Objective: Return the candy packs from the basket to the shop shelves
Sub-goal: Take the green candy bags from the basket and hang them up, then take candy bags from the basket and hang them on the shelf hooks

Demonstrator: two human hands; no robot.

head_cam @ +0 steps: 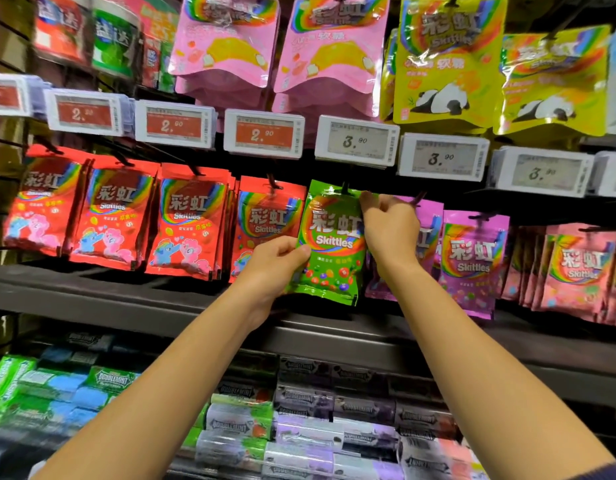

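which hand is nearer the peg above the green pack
Right. The right hand pinches the green pack's top corner just beside the peg. The left hand holds the pack's lower left edge, well below it.

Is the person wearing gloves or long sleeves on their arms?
No gloves. The left hand and right hand are both bare, with no rings, watch or bracelet showing. Both forearms are bare too. Only a bit of dark sleeve peeks in at the bottom right corner, pushed far up the right arm.
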